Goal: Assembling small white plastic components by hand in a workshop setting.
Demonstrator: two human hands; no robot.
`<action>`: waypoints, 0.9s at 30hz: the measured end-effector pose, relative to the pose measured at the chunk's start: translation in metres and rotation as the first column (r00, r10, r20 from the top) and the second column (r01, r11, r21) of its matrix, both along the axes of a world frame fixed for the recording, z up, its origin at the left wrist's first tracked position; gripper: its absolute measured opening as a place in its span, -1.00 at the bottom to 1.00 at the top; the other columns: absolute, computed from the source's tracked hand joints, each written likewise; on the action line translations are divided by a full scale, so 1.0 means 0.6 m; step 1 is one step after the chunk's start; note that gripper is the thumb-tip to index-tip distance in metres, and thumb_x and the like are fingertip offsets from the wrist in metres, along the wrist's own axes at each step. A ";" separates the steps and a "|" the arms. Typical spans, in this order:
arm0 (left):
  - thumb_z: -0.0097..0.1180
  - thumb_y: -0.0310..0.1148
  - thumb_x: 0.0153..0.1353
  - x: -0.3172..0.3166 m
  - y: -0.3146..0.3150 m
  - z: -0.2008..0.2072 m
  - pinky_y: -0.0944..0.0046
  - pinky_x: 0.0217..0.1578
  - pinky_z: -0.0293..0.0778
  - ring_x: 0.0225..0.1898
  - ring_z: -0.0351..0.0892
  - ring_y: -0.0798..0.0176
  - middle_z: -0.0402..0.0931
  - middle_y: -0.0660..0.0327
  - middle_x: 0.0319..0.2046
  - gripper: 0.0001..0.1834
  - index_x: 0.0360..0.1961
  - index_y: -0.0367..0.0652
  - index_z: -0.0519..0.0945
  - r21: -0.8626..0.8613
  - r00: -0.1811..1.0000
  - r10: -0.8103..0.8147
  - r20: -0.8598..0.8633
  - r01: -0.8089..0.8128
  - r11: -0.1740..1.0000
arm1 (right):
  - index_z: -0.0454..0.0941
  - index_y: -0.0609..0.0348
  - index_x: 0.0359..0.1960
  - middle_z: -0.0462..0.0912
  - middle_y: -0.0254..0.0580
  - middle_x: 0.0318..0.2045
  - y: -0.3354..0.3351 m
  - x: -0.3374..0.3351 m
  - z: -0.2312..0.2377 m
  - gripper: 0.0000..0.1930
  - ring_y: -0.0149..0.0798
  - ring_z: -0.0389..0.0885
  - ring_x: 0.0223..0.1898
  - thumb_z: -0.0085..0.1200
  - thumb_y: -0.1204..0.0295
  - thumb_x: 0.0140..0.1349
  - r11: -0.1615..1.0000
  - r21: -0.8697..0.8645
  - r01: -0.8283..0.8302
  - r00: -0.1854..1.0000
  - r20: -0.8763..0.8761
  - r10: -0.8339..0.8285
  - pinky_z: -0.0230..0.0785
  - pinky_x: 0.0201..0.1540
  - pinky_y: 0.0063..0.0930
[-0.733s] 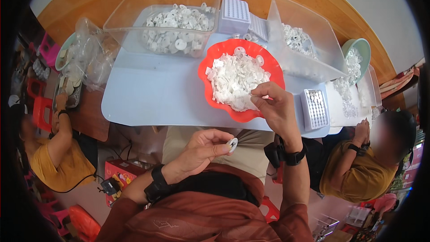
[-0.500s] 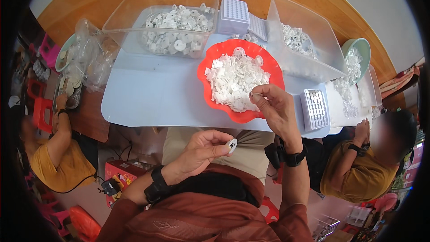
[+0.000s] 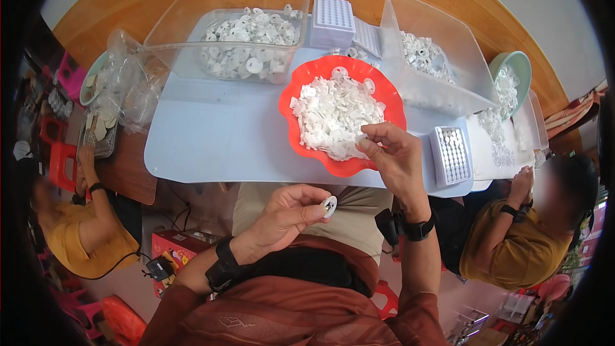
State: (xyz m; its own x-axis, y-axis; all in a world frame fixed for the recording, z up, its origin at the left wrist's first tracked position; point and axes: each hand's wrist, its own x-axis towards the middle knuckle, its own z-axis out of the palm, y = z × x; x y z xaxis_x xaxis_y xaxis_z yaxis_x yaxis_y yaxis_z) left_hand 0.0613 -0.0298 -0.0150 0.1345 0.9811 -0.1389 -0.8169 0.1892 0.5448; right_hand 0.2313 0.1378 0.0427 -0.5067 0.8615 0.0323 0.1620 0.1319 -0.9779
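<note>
My left hand [image 3: 291, 214], held low in front of my lap, pinches a round white plastic disc [image 3: 330, 205] with dark openings in its face. My right hand [image 3: 395, 157] is over the near right rim of a red wavy-edged bowl [image 3: 394, 106]. Its thumb and index finger are pinched together, but what they hold, if anything, blends with the white pieces behind. Small white plastic pieces [image 3: 333, 115] heap up in the bowl, and a couple of round white parts [image 3: 368, 86] lie at its far side.
The bowl stands on a light blue table [image 3: 211, 122]. Behind it are a clear bin [image 3: 173, 57] of white round parts, stacked white racks [image 3: 334, 22] and another clear bin [image 3: 429, 32]. A rack of metallic pieces [image 3: 451, 157] stands right. Co-workers sit left [image 3: 90, 230] and right [image 3: 506, 237].
My right hand has barely shifted, its fingers still pinched at the bowl. My left hand keeps the disc nearly in place. The left co-worker's arm has moved slightly.
</note>
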 end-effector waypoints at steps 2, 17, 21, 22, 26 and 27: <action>0.22 -0.56 0.31 0.000 0.001 0.000 0.28 0.01 0.63 -0.11 0.67 0.27 0.64 0.09 -0.10 -0.71 0.04 -0.38 0.59 -0.001 1.000 -0.002 0.001 0.002 1.000 | 0.66 0.31 -0.09 0.62 -0.33 -0.26 0.003 0.002 -0.010 -0.81 -0.50 0.56 -0.22 0.21 0.65 0.27 0.994 0.103 -0.033 0.996 -0.083 0.042 0.52 -0.23 -0.60; 0.21 -0.58 0.29 0.003 0.006 0.002 0.21 0.00 0.67 -0.07 0.67 0.28 0.64 0.12 -0.11 -0.74 0.00 -0.35 0.60 -0.022 1.000 -0.004 -0.002 0.004 1.000 | 0.62 0.31 -0.06 0.65 -0.32 -0.25 -0.002 0.013 0.002 -0.85 -0.49 0.59 -0.20 0.12 0.60 0.38 0.987 -0.024 -0.157 0.963 -0.225 0.148 0.58 -0.15 -0.55; 0.20 -0.56 0.31 0.004 0.007 0.005 0.24 0.00 0.65 -0.08 0.67 0.28 0.64 0.12 -0.10 -0.73 0.02 -0.35 0.59 -0.011 1.000 -0.009 0.006 0.009 1.000 | 0.61 0.33 -0.03 0.66 -0.29 -0.26 -0.014 0.012 0.011 -0.83 -0.47 0.63 -0.20 0.11 0.60 0.39 0.990 -0.083 -0.110 0.968 -0.234 0.088 0.59 -0.12 -0.54; 0.20 -0.55 0.32 0.004 0.007 0.005 0.27 0.01 0.62 -0.10 0.66 0.28 0.63 0.12 -0.09 -0.72 0.05 -0.34 0.59 -0.004 1.000 -0.011 0.016 0.011 1.000 | 0.61 0.35 -0.02 0.67 -0.27 -0.25 -0.017 0.010 0.012 -0.82 -0.46 0.64 -0.20 0.11 0.60 0.39 0.994 -0.074 -0.086 0.970 -0.234 0.067 0.60 -0.11 -0.54; 0.19 -0.56 0.33 0.007 0.012 0.005 0.26 0.01 0.63 -0.09 0.66 0.28 0.63 0.12 -0.08 -0.73 0.04 -0.33 0.59 -0.011 1.000 -0.009 0.024 0.009 1.000 | 0.60 0.39 0.00 0.68 -0.25 -0.25 -0.013 0.016 0.003 -0.79 -0.44 0.63 -0.20 0.13 0.62 0.36 0.993 -0.110 -0.047 0.973 -0.228 0.020 0.61 -0.12 -0.53; 0.19 -0.56 0.33 0.007 0.012 0.006 0.26 0.01 0.63 -0.08 0.66 0.28 0.63 0.12 -0.08 -0.73 0.04 -0.33 0.60 -0.014 1.000 -0.008 0.028 0.008 1.000 | 0.60 0.39 0.00 0.68 -0.25 -0.25 -0.012 0.018 0.001 -0.79 -0.44 0.63 -0.20 0.13 0.62 0.36 0.993 -0.111 -0.046 0.973 -0.230 0.020 0.61 -0.12 -0.53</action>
